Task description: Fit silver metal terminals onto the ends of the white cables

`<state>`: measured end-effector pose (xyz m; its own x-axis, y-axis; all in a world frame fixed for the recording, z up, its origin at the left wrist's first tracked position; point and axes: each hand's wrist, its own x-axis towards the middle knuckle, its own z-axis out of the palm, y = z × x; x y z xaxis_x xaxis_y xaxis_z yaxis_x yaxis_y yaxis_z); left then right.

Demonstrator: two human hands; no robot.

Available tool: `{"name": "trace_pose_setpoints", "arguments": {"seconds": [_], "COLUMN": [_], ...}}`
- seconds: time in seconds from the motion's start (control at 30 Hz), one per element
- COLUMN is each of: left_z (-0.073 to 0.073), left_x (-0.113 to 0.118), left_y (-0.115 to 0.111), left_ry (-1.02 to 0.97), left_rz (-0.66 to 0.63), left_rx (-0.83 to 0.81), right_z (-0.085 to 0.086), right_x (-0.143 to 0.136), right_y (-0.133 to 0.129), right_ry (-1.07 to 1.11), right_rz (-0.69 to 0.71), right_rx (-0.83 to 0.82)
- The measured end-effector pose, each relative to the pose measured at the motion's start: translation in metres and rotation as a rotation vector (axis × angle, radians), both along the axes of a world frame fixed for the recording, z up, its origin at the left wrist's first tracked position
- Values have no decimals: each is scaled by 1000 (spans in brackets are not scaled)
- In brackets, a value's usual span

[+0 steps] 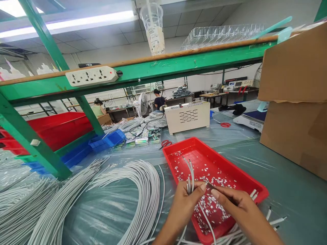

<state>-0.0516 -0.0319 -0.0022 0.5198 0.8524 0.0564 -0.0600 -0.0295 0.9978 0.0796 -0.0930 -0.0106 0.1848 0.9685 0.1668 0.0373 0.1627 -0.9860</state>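
Over the red tray [245,175], my left hand [185,204] is closed around a few thin grey cables [190,170]. Their dark-tipped ends stick up past its fingers, and one cable hangs down across the tray. A cable end shows at its thumb and fingertip. My right hand [236,204] faces it with thumb and fingers pinched, close to that end. Something small and dark [211,186] shows at the right fingertips; its kind I cannot make out. Many small shiny silver scraps [214,204] lie scattered in the tray.
Coiled grey cable bundles [148,183] lie to the left, more cables [237,236] at lower right. Red scissors [166,143] lie behind the tray, near a beige metal box [187,117]. Cardboard boxes [293,132] stand right. A green shelf frame [166,66] crosses above.
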Motion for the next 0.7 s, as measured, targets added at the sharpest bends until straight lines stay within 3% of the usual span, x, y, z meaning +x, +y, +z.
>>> {"name": "trace_pose_setpoints", "arguments": {"seconds": [0.2, 0.47, 0.7], "left_z": [-2, 1, 3], "left_x": [0, 1, -1], "left_y": [0, -1, 0], "left_ry": [32, 20, 67], "left_rz": [-34, -48, -97], "left_rx": [20, 52, 79], "right_z": [1, 0, 6], "right_x": [3, 1, 2], "right_y": [-1, -1, -3], "right_ry": [-49, -59, -81], "right_rz": [54, -18, 1], "right_rx": [-19, -15, -37]}}
